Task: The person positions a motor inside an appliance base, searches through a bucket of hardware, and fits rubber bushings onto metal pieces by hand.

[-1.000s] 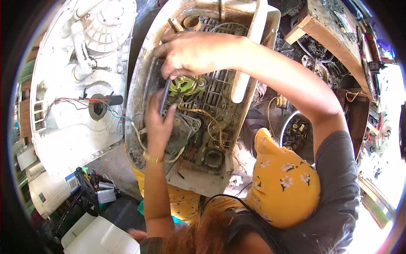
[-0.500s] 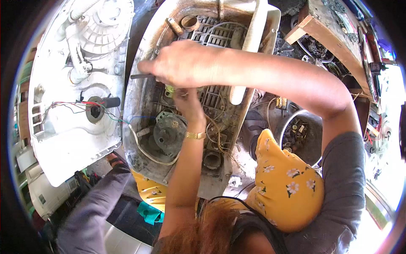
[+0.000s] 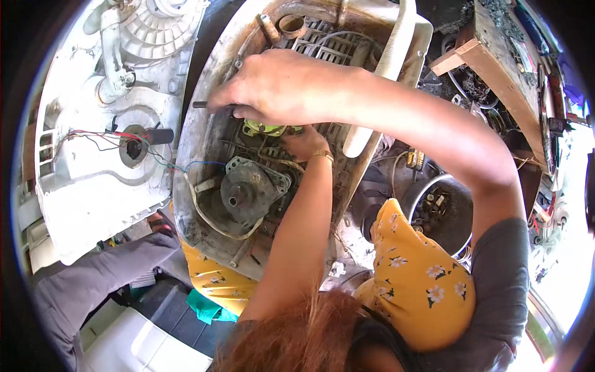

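Inside the open, dirty machine housing [image 3: 201, 133], my right hand [image 3: 273, 87] is closed round a thin dark rod [image 3: 199, 105], whose end sticks out to the left of the fingers. Just below that hand lies a yellow-green motor part [image 3: 265, 128], partly covered by it. My left hand [image 3: 302, 144], with a gold band at the wrist, reaches in at the right side of this part; its fingertips are hidden. A round grey gearbox [image 3: 245, 191] with a central shaft sits nearer to me in the housing, left of my left forearm.
A white panel [image 3: 74, 204] with red and blue wires stands at the left. A white ribbed hose [image 3: 396, 53] crosses the housing's right side. A metal bowl [image 3: 468, 214] of small parts and a wooden stand [image 3: 496, 80] are at the right. Another person's trousered leg [image 3: 105, 270] is at lower left.
My left hand has moved right, from the rod to the motor part's right side. The rod has turned from near upright to level in my right hand. The other person's leg has come into view.
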`<state>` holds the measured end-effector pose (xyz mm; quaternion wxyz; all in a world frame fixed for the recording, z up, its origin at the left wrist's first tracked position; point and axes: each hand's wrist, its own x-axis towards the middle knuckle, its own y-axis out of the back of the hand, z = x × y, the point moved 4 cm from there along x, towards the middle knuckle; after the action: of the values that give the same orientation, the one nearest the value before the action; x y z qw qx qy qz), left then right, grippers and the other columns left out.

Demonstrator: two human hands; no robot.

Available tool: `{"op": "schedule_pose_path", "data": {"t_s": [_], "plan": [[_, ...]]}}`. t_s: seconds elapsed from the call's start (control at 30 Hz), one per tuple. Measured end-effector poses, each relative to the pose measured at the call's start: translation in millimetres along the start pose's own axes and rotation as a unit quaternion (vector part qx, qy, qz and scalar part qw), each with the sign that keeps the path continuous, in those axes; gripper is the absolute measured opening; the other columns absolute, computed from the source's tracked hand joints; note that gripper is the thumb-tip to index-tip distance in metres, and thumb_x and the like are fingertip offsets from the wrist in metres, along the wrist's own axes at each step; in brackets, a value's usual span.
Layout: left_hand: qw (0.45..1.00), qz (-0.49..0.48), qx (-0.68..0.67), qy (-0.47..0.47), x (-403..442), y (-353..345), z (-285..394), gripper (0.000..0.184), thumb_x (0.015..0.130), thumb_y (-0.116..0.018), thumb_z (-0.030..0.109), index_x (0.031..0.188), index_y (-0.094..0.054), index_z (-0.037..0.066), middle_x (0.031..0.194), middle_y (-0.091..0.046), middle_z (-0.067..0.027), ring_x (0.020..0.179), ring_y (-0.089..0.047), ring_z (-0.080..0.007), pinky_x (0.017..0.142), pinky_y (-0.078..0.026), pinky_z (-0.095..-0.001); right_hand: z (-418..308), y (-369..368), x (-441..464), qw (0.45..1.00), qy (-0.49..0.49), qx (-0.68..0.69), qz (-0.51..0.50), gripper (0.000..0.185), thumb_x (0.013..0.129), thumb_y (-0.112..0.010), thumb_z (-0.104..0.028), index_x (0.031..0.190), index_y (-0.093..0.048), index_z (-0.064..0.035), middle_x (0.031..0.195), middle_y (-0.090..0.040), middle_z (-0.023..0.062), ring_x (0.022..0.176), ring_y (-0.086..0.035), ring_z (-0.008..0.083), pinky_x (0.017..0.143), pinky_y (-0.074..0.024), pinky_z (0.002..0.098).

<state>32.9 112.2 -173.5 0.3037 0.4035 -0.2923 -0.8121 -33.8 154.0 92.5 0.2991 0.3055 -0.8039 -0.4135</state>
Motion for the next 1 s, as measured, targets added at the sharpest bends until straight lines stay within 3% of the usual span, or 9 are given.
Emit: {"op": "schedule_pose_path", "data": {"t_s": [0.13, 0.23, 0.3, 0.4, 0.53, 0.77, 0.87, 0.93, 1.0], "plan": [[0.999, 0.025, -0.004, -0.032, -1.5, -4.5, -3.5, 0.071, 0.078, -0.064, 0.047, 0.123, -0.039, -0.002, 0.123, -0.043, -0.0185, 0.114, -0.047, -0.0352, 0.094, -0.033, -0.0573, 1.2, 0.4, 1.5, 1.000, 0.000, 0.008, -0.016, 0.031, 0.080, -0.057, -0.013, 0.111, -0.061, -0.0142, 0.096, -0.064, 0.0138, 0.090, -0.062, 0.0312, 0.077, -0.0504, 0.0404], [0.999, 0.032, -0.020, -0.031, 0.3, -7.4, -6.3, 0.068, 0.078, -0.064, 0.047, 0.123, -0.040, 0.001, 0.124, -0.044, -0.0173, 0.114, -0.047, -0.0346, 0.095, -0.031, -0.0600, -1.7, 3.3, 0.6, 0.999, 0.030, 0.009, 0.001, 0.028, 0.079, -0.056, -0.011, 0.106, -0.062, -0.0111, 0.089, -0.065, 0.0143, 0.087, -0.063, 0.0323, 0.073, -0.0515, 0.0407], [0.999, 0.022, -0.033, -0.020, 2.0, -9.0, -8.7, 0.067, 0.077, -0.064, 0.047, 0.123, -0.041, 0.004, 0.123, -0.045, -0.0162, 0.115, -0.047, -0.0340, 0.095, -0.030, -0.0612, -4.1, 6.4, 1.0, 1.000, -0.001, -0.021, -0.012, 0.022, 0.078, -0.056, -0.010, 0.098, -0.063, -0.0065, 0.083, -0.065, 0.0144, 0.082, -0.063, 0.0321, 0.069, -0.0521, 0.0406], [0.998, 0.034, 0.012, -0.046, 15.7, -22.9, -13.5, 0.049, 0.081, -0.059, 0.042, 0.115, -0.049, 0.007, 0.122, -0.045, -0.0146, 0.112, -0.048, -0.0340, 0.089, -0.033, -0.0608, -14.3, 8.2, -4.7, 0.995, 0.017, -0.102, 0.004, 0.014, 0.077, -0.054, -0.010, 0.085, -0.063, -0.0016, 0.076, -0.063, 0.0143, 0.076, -0.064, 0.0309, 0.064, -0.0525, 0.0399], [0.994, 0.027, -0.081, -0.067, 21.2, -28.9, -19.4, 0.043, 0.080, -0.062, 0.037, 0.109, -0.052, 0.008, 0.113, -0.051, -0.0127, 0.105, -0.052, -0.0317, 0.088, -0.035, -0.0558, -21.9, 9.4, -8.3, 0.992, 0.055, -0.118, 0.004, 0.015, 0.077, -0.051, -0.010, 0.078, -0.062, 0.0001, 0.074, -0.063, 0.0139, 0.073, -0.065, 0.0284, 0.063, -0.0527, 0.0386], [0.950, 0.017, -0.296, -0.099, 29.5, -43.3, -29.8, 0.033, 0.077, -0.067, 0.030, 0.100, -0.058, 0.008, 0.098, -0.060, -0.0094, 0.092, -0.058, -0.0276, 0.086, -0.038, -0.0469, -16.0, -4.4, -3.3, 0.994, 0.095, -0.053, 0.026, 0.014, 0.078, -0.052, -0.011, 0.082, -0.064, -0.0052, 0.073, -0.063, 0.0154, 0.074, -0.063, 0.0333, 0.063, -0.0524, 0.0414], [0.949, 0.042, -0.299, -0.094, 31.3, -43.7, -36.1, 0.030, 0.077, -0.068, 0.025, 0.098, -0.059, 0.006, 0.093, -0.063, -0.0085, 0.086, -0.060, -0.0253, 0.082, -0.041, -0.0412, -15.6, 1.6, -2.5, 0.994, 0.097, -0.048, -0.007, 0.013, 0.076, -0.055, -0.012, 0.083, -0.064, -0.0053, 0.074, -0.063, 0.0140, 0.075, -0.063, 0.0329, 0.062, -0.0520, 0.0417], [0.972, 0.019, -0.227, -0.057, 15.5, -20.1, -21.1, 0.029, 0.080, -0.068, 0.018, 0.102, -0.058, 0.002, 0.094, -0.063, -0.0087, 0.084, -0.059, -0.0226, 0.078, -0.045, -0.0355, -14.1, 1.2, 1.2, 0.995, 0.095, -0.036, -0.016, 0.011, 0.075, -0.058, -0.012, 0.082, -0.064, -0.0057, 0.075, -0.063, 0.0135, 0.075, -0.062, 0.0334, 0.062, -0.0511, 0.0419], [0.977, 0.032, -0.201, -0.069, 10.1, -13.3, -16.1, 0.029, 0.081, -0.066, 0.020, 0.102, -0.058, 0.002, 0.094, -0.063, -0.0091, 0.084, -0.059, -0.0234, 0.078, -0.045, -0.0365, -13.2, -1.2, 5.7, 0.994, 0.100, -0.035, -0.026, 0.011, 0.075, -0.058, -0.011, 0.083, -0.064, -0.0058, 0.076, -0.063, 0.0136, 0.075, -0.062, 0.0338, 0.062, -0.0507, 0.0417]]}}
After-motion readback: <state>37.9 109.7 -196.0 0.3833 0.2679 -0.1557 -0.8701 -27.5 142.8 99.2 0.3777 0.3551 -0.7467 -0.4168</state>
